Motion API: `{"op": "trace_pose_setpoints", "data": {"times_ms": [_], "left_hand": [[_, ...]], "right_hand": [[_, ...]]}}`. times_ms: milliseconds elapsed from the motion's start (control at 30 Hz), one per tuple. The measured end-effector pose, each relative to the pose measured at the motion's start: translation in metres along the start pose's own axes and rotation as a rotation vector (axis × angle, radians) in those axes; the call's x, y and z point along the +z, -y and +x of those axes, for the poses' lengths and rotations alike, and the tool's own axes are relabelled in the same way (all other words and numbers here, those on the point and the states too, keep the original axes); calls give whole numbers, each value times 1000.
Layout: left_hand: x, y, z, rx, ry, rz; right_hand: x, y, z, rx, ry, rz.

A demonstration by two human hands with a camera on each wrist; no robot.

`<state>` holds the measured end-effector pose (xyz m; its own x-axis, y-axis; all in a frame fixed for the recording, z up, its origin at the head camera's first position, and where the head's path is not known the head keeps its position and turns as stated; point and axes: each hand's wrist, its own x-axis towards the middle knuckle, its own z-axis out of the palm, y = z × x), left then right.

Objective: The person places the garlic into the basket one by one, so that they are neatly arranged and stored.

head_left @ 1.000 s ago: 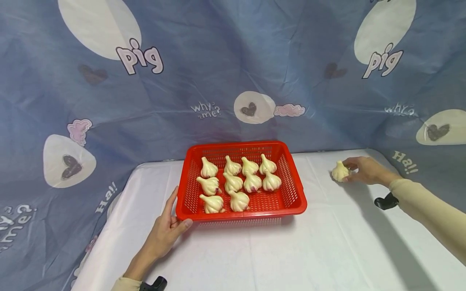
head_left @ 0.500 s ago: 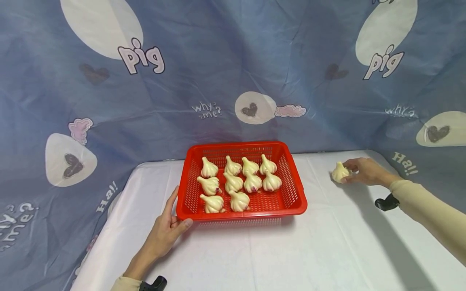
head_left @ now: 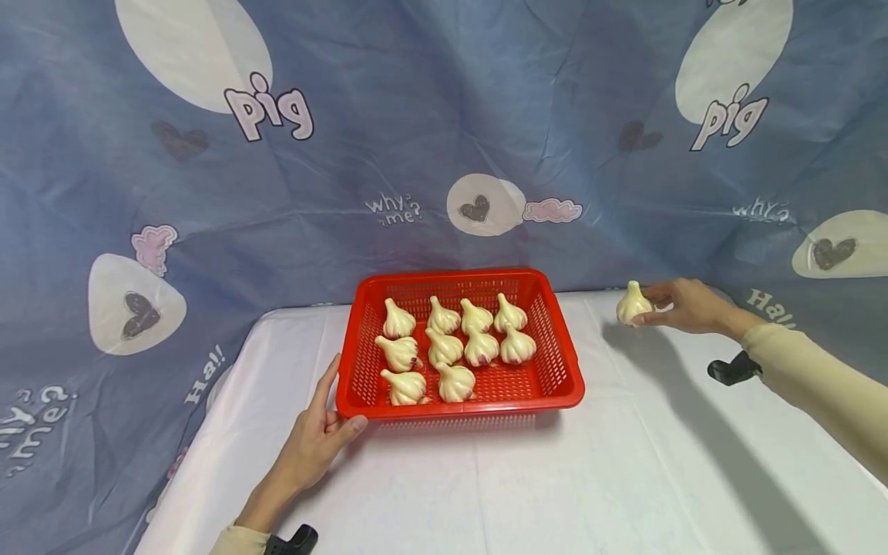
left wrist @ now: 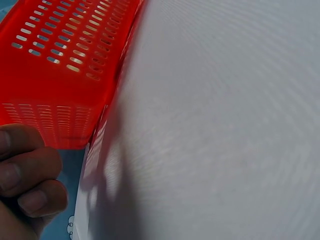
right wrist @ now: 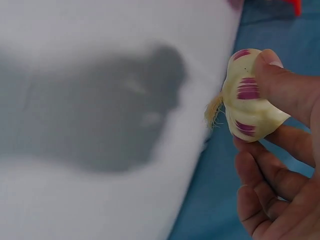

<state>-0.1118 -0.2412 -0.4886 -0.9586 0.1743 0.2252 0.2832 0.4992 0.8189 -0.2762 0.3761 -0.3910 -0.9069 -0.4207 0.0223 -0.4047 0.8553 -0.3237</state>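
A cream garlic bulb (head_left: pixel 633 305) is held up off the white tabletop at the right by my right hand (head_left: pixel 690 305). In the right wrist view, my thumb and fingers pinch the garlic bulb (right wrist: pixel 250 100), which shows purple streaks and a tuft of roots. My left hand (head_left: pixel 314 443) holds the near left corner of a red plastic basket (head_left: pixel 465 411), its thumb by the front rim and index finger along the left side. Inside the basket lie several garlic bulbs (head_left: pixel 444 348) in rough rows. The left wrist view shows curled fingers (left wrist: pixel 35 172) beside the basket's perforated wall (left wrist: pixel 55 85).
A white cloth (head_left: pixel 527 486) covers the table under the basket. Behind it hangs a blue printed curtain (head_left: pixel 333 154), close to the basket's far side. The basket's front right inside corner (head_left: pixel 516 385) shows bare red floor.
My right hand has lifted the garlic bulb off the table and moved it slightly left; its shadow has separated below. My left hand and the basket have stayed in place.
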Motion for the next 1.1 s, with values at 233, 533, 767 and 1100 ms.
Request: {"op": "trace_pose_setpoints", "data": {"times_ms": [233, 533, 767, 1100], "left_hand": [[-1, 0, 0, 17, -3, 5], [0, -3, -1, 28, 6, -7], [-1, -1, -1, -15, 9, -8], [-1, -2, -1, 19, 13, -17]], "right_hand": [[-19, 38, 14, -6, 18, 26], [-31, 89, 27, -48, 24, 79], [-25, 123, 36, -142, 33, 114], [-12, 158, 44, -237, 93, 157]]}}
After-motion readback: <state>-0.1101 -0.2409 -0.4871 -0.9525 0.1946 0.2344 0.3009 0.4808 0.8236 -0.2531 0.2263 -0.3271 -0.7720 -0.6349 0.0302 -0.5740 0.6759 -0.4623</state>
